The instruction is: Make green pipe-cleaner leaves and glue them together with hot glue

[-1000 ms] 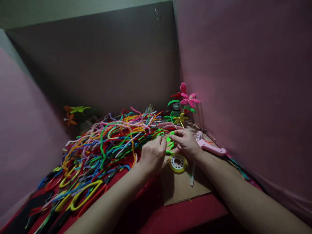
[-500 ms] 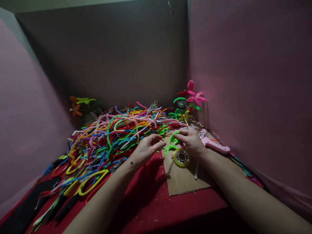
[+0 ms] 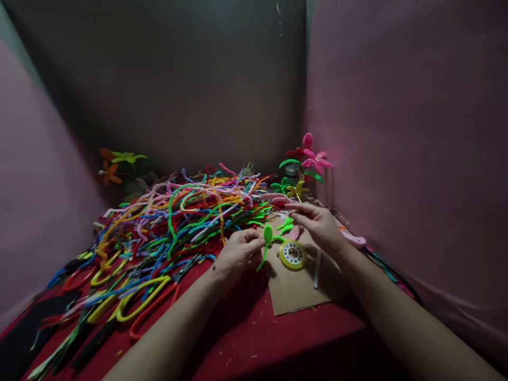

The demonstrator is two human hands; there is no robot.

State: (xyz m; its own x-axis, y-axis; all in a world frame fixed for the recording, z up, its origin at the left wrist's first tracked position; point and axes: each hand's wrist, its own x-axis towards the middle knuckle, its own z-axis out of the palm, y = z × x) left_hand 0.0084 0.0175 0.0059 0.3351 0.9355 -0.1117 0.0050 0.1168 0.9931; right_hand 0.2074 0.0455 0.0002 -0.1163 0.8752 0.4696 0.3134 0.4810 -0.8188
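Observation:
Between the thumb and fingers of my left hand [image 3: 242,251] is a bright green pipe-cleaner leaf [image 3: 268,234], held upright with its stem hanging below. My right hand [image 3: 317,222] reaches over the cardboard with its fingers stretched out and apart; no object shows in it. Close by its fingertips lie more green pipe-cleaner pieces [image 3: 286,225] and a small pink piece [image 3: 294,233]. A yellow-rimmed tape roll [image 3: 293,255] rests on the cardboard [image 3: 291,296] between the hands.
A big heap of colourful pipe cleaners [image 3: 198,206] covers the left and back of the red cloth [image 3: 238,344]. Scissors with red and yellow handles [image 3: 153,312] lie at left. A pink glue gun [image 3: 354,239] is partly behind my right arm. Pink pipe-cleaner flowers [image 3: 315,160] stand at the back.
The green leaf has passed from my right hand to my left, which has closed on it. My right hand has let go and its fingers are extended. The view has shifted slightly.

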